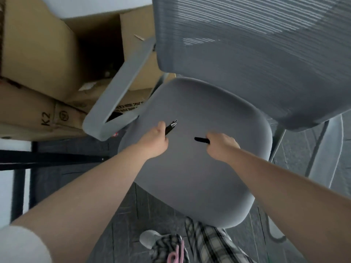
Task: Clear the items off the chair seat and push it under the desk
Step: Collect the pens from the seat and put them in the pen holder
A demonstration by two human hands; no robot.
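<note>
Two hands reach over the grey chair seat (199,168) at the middle of the frame. Left hand (154,141) is closed around a black pen (171,127), its silver tip pointing toward the upper right, lifted just above the cushion. Right hand (221,145) grips a second black pen (202,140) that points left. Chair's mesh back (256,54) fills the upper right, and its grey armrest (117,95) slants across the cardboard boxes (38,59) at upper left.
</note>
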